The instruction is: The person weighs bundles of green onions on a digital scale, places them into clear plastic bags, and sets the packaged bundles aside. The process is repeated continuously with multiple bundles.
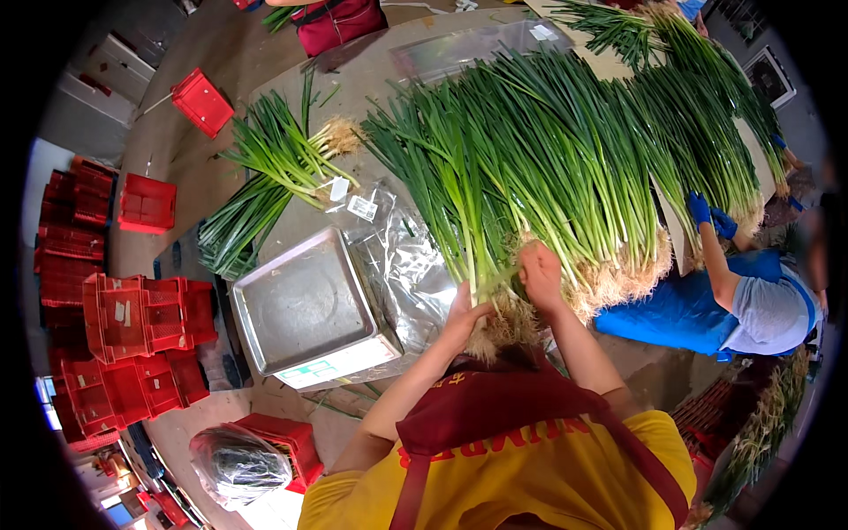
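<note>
A small bunch of green onions lies before me, its leaves pointing away and its roots towards my apron. My left hand grips its white stems just above the roots. My right hand is curled shut beside it, on one end of a pale, blurred strip. That strip runs across the stems to my left hand; whether it is tape, a band or a leaf I cannot tell. To the right spreads a thick row of green onions, with root ends along the near table edge.
Left of my hands are clear plastic bags and a weighing scale's metal pan. Beyond lie more green onions. Red crates stack at left. A co-worker in blue gloves handles onions at right.
</note>
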`<state>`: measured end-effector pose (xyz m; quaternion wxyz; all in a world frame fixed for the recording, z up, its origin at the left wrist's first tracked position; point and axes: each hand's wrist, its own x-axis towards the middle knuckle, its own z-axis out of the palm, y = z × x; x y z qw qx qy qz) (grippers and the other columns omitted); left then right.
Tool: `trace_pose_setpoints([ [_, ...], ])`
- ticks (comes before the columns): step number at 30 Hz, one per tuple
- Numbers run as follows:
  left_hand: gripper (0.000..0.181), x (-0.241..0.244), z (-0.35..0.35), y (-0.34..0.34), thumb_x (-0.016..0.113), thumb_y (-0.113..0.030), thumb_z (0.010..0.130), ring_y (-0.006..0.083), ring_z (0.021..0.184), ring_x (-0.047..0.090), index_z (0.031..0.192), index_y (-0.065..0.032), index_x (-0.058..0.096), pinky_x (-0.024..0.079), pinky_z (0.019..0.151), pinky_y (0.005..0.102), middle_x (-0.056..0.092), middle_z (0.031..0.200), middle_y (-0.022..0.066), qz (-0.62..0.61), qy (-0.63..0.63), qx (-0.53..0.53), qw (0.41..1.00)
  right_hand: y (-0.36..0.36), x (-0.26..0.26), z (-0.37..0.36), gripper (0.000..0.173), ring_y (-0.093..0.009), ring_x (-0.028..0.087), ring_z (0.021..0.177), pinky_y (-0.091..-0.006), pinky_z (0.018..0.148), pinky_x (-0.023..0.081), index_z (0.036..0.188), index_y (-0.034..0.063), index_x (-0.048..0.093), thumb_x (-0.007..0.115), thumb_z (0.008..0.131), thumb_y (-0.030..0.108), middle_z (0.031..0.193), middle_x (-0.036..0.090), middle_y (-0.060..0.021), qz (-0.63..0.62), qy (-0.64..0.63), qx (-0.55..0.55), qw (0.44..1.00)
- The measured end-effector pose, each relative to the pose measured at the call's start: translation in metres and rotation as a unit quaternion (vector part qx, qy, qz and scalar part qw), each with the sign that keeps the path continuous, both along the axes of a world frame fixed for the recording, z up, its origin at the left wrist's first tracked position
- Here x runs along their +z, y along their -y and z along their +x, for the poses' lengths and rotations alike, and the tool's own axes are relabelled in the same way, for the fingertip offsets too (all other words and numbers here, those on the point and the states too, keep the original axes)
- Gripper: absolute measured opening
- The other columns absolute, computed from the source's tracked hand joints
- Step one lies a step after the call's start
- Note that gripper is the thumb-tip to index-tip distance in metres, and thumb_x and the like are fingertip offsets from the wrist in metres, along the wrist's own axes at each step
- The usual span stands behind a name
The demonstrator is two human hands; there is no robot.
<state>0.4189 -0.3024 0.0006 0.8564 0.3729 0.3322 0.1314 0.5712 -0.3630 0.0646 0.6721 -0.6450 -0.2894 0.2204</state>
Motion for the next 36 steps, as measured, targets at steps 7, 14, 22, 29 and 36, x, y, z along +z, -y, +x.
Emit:
trace_pose_setpoints([
  [7,0.035,-0.013,-0.026,-0.028,0.059,-0.009,0.083,0.0087,0.053,0.051,0.116,-0.0045,0.046,0.041,0.044,0.0205,0.055,0.069,0.0014,-0.048,-0.071,0.030,0.996,0.016,0.050,0.038,0.016,-0.009,0.047,0.061,-0.0218,0.053,0.038,0.075,0.0071,0.053,0.047,0.088,0.013,0.071,0.052,-0.0033,0.070,0.000,-0.170,0.983],
  [14,0.032,0.048,-0.029,-0.065,0.053,-0.016,0.089,0.0080,0.047,0.045,0.118,-0.0064,0.044,0.035,0.040,0.0210,0.047,0.061,0.0001,-0.018,0.094,0.011,0.995,0.022,-0.002,0.013,0.022,-0.022,0.061,0.070,-0.0325,0.064,0.050,0.091,0.0046,0.060,0.059,0.081,0.024,0.101,0.064,-0.0072,-0.428,0.184,0.226,0.855],
  [22,0.011,0.039,-0.021,-0.038,0.051,-0.013,0.090,0.0063,0.045,0.031,0.097,-0.0063,0.046,0.028,0.044,0.0222,0.033,0.055,-0.0046,-0.060,-0.019,-0.007,0.998,-0.018,-0.093,0.072,0.038,-0.030,0.062,0.071,-0.0379,0.060,0.049,0.104,0.0046,0.056,0.066,0.072,0.023,0.083,0.061,-0.0123,-0.462,0.418,0.022,0.782],
  [29,0.020,0.057,-0.023,-0.049,0.050,-0.012,0.089,0.0091,0.047,0.040,0.108,-0.0055,0.046,0.034,0.047,0.0236,0.042,0.058,-0.0014,-0.082,0.083,0.014,0.993,-0.012,-0.020,0.092,0.025,-0.014,0.052,0.053,-0.0279,0.049,0.043,0.085,-0.0001,0.056,0.051,0.079,0.023,0.083,0.062,-0.0104,-0.233,-0.097,0.008,0.968],
  [36,0.031,0.008,-0.005,-0.035,0.049,-0.009,0.089,0.0188,0.087,0.060,0.118,-0.0038,0.040,0.050,0.064,0.0301,0.059,0.099,0.0141,-0.185,-0.050,0.032,0.981,0.034,-0.043,0.053,0.017,-0.009,0.051,0.053,-0.0215,0.047,0.043,0.080,0.0008,0.061,0.050,0.082,0.014,0.067,0.057,-0.0031,-0.298,-0.155,0.139,0.932],
])
